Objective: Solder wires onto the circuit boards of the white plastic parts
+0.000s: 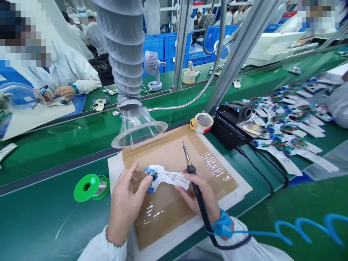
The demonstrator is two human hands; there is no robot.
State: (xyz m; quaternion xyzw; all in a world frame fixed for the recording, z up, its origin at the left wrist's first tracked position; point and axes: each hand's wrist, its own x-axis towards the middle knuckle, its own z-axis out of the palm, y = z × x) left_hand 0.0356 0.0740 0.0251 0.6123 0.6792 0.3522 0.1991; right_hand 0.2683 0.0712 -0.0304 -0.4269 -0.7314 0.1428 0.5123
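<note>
My left hand (126,197) is at the wired end of a white plastic housing (163,176), its thumb on the small blue and green circuit parts (150,178). The index finger is raised at the far side, and the other fingers are partly hidden. My right hand (202,194) pinches the narrow end of the same housing. It also holds a black soldering iron (199,197), whose metal tip points up and away from the housing. The housing is held over a brown taped board (163,232). A blue wrist strap (224,223) circles my right wrist.
A green solder spool (86,187) lies at left. The clear extraction hood (140,134) hangs over the board's far edge. A tip-cleaning pot (203,121) and black soldering station (230,132) stand behind, with several wired housings (282,156) at right. A co-worker (67,72) sits opposite.
</note>
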